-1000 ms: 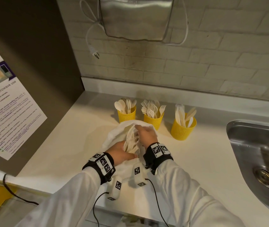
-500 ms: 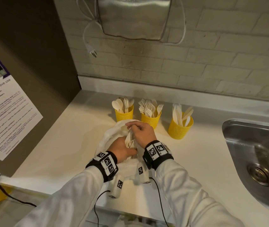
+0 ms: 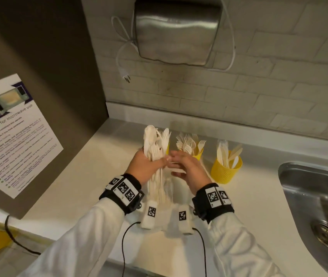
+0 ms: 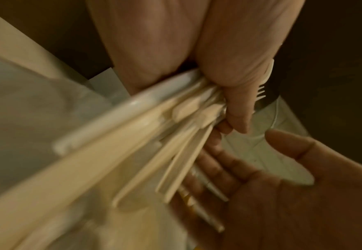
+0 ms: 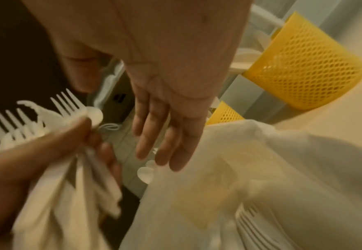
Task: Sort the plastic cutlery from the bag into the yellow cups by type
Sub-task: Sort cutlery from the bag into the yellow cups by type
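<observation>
My left hand (image 3: 151, 165) grips a thick bundle of white plastic cutlery (image 3: 156, 144) upright above the counter, heads up and handles hanging down. In the left wrist view the fingers (image 4: 237, 108) curl round the mixed handles (image 4: 175, 132). My right hand (image 3: 179, 166) is just right of the bundle, palm and fingers (image 5: 165, 140) spread and holding nothing. The white bag (image 5: 261, 177) lies under my hands with forks (image 5: 257, 225) still in it. Behind stand the yellow cups: a fork cup (image 3: 198, 153), a knife cup (image 3: 226, 170), and the left cup (image 3: 167, 149) mostly hidden by the bundle.
A steel sink (image 3: 309, 206) is sunk into the counter at the right. On the tiled wall hangs a metal dryer (image 3: 176, 31) with a loose plug (image 3: 126, 76) dangling. A dark panel with a microwave poster (image 3: 9, 132) closes off the left side.
My left hand has lifted the cutlery bundle up out of the bag. My right hand has let go of it and opened beside it.
</observation>
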